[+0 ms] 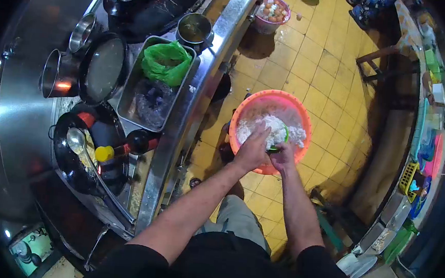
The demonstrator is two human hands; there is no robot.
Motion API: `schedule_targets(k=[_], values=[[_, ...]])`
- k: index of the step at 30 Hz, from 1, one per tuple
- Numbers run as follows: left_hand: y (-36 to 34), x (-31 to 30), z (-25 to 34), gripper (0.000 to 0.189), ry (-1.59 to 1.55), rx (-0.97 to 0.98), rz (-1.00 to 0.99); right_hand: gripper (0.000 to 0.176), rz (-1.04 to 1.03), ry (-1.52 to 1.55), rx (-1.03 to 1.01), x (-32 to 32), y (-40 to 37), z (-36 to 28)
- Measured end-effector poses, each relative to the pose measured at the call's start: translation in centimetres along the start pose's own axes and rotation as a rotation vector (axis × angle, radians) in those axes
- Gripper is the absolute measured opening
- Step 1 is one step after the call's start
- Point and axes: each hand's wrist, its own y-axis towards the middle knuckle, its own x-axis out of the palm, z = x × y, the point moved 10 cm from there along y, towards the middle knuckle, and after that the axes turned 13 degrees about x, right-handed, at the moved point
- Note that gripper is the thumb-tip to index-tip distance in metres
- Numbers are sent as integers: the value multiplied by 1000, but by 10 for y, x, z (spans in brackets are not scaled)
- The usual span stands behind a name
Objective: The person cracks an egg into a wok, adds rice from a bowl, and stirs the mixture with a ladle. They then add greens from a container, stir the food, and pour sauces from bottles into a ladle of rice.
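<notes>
While the left hand lies with fingers extended on white food, the right hand grips the green bowl beneath it, both over the orange basin! Yellow tiles surround that basin; left of it, the steel bench carries a dark pan and metal tray; beyond it stands a pink bucket.
</notes>
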Motion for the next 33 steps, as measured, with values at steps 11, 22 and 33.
schedule_targets(k=[11, 22, 33], values=[[0, -49, 95, 47, -86, 206, 404, 35, -83, -192, -307, 22, -75, -12], [-232, -378, 230, 53, -530, 204, 939, 74, -327, -900, -390, 441, -222, 163], [-452, -512, 79, 52, -296, -333, 1616, 75, -366, -1528, -1319, 575, -185, 318]])
